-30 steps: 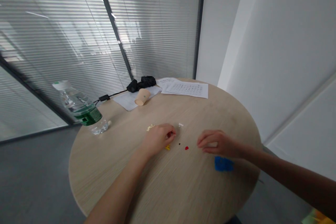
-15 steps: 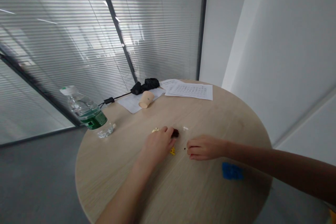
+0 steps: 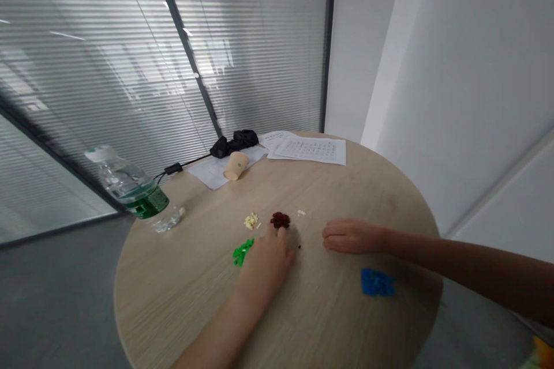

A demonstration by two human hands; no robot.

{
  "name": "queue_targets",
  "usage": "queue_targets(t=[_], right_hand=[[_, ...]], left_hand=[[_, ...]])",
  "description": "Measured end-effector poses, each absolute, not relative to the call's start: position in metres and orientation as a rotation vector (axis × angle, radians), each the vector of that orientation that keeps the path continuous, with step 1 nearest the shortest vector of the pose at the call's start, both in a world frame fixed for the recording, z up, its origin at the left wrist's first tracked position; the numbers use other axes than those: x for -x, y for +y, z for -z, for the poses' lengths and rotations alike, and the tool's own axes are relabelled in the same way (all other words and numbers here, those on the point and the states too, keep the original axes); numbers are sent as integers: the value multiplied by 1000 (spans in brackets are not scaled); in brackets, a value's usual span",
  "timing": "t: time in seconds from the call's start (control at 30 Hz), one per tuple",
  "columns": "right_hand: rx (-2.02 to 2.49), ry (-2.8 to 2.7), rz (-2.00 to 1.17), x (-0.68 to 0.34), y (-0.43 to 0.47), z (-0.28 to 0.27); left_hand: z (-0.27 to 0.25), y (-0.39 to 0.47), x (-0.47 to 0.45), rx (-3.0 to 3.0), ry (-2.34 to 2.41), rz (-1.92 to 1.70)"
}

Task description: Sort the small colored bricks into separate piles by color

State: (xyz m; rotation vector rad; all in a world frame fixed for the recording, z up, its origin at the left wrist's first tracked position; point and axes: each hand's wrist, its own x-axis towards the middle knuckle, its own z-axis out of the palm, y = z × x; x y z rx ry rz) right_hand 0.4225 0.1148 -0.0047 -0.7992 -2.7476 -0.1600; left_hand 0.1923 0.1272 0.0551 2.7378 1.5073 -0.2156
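My left hand (image 3: 266,256) is low over the table, palm down, fingers stretched out and a little apart. Its fingertips lie at the near edge of a pile of small dark red pieces (image 3: 280,219); whether they touch it I cannot tell. Left of the hand is a pile of bright green pieces (image 3: 242,252), partly covered by it. Small cream pieces (image 3: 251,220) lie just beyond. My right hand (image 3: 352,236) rests on its side at the right, fingers curled together, their tips hidden. Between the hands sits one tiny black piece (image 3: 299,247).
Blue pieces (image 3: 377,282) lie near my right forearm, and a few white bits (image 3: 302,213) beyond the hands. Toward the back are a tipped paper cup (image 3: 236,165), printed sheets (image 3: 311,149), and a black bundle with a cable (image 3: 236,143). A water bottle (image 3: 134,184) is at the left.
My left hand has shifted toward me, uncovering the dark red, cream and green piles and now hiding the yellow pieces. My right hand has drawn back to the right, away from the black piece.
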Motion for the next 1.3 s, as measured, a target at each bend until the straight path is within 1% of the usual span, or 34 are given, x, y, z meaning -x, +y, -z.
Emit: queue_targets(t=[0.13, 0.4, 0.6, 0.7, 0.8, 0.93, 1.1, 1.3], right_hand=[[908, -2681, 65, -447, 109, 7], [1069, -2538, 0, -484, 101, 14], [1242, -2313, -11, -488, 91, 15], [1330, -2118, -49, -476, 72, 13], [1345, -2188, -71, -456, 45, 10], [1517, -2328, -73, -429, 18, 8], [1606, -2403, 40, -415, 15, 4], [1625, -2491, 45, -413, 17, 1]], left_hand=[[-56, 122, -197, -2719, 1530, 275], [-49, 127, -196, -2854, 1424, 339], [-55, 125, -198, -2967, 1359, 455], [-55, 124, -201, -2933, 1421, 418], [-49, 121, -204, -2887, 1518, 322], [-36, 115, -204, -2897, 1640, 243], [-24, 111, -202, -2886, 1704, 171], [-21, 116, -202, -2866, 1719, 128]])
